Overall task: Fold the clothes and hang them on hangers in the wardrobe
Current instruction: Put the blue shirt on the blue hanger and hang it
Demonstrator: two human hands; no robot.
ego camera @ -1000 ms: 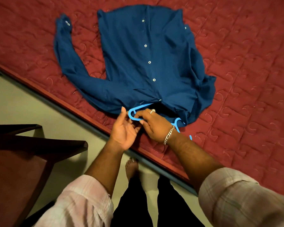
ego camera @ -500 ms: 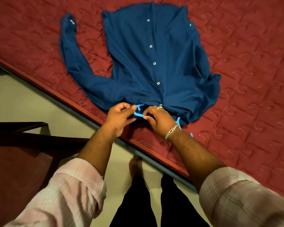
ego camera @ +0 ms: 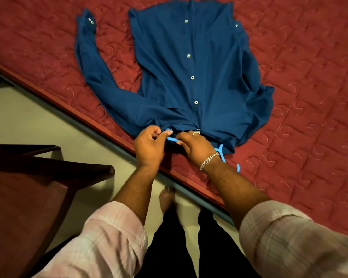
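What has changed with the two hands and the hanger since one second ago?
The left hand, open before, has curled and now pinches the blue hanger at its hook. The right hand still grips the hanger at the collar. The blue shirt stays flat on the red bedspread.

Red quilted bed [ego camera: 301, 81], blue shirt [ego camera: 189, 77] spread flat on it

Blue shirt [ego camera: 191, 77] spread buttoned-side up on red quilt [ego camera: 299, 57]; left hand [ego camera: 149, 144] and right hand [ego camera: 195, 146] met at collar, apparently both pinching light-blue hanger [ego camera: 172, 139], mostly hidden under cloth.
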